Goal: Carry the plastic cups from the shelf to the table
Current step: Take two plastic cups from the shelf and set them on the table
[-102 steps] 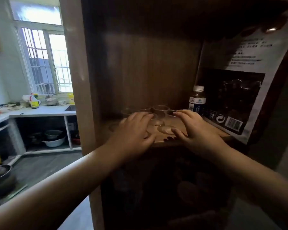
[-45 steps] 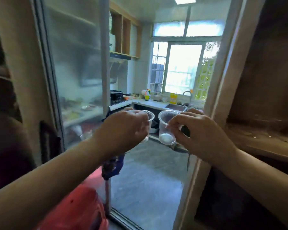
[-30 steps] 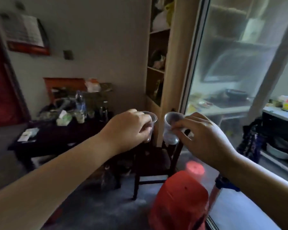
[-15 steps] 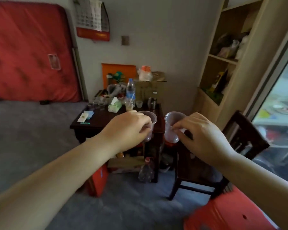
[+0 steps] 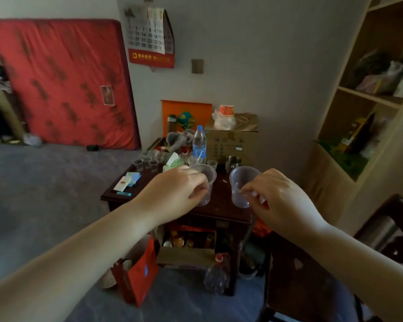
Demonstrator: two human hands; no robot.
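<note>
My left hand (image 5: pixel 172 194) grips a clear plastic cup (image 5: pixel 206 176) by its side. A second clear plastic cup (image 5: pixel 238 182) is pinched in my right hand (image 5: pixel 279 201). Both cups are upright and held in the air in front of the dark wooden table (image 5: pixel 219 205), a little above its near edge. Several more clear cups (image 5: pixel 147 164) stand together at the table's far left corner, and another small one (image 5: pixel 212 163) stands near the middle back.
The table's back half holds a water bottle (image 5: pixel 199 142), a tissue pack (image 5: pixel 172 162), a metal mug (image 5: pixel 233 161) and a cardboard box (image 5: pixel 233 142). A dark chair (image 5: pixel 312 275) stands at right, a red bag (image 5: pixel 138 275) and bottle on the floor below.
The view has come closer to the table and tilted down slightly. Both hands still hold their cups, which now hang over the table's front part.
</note>
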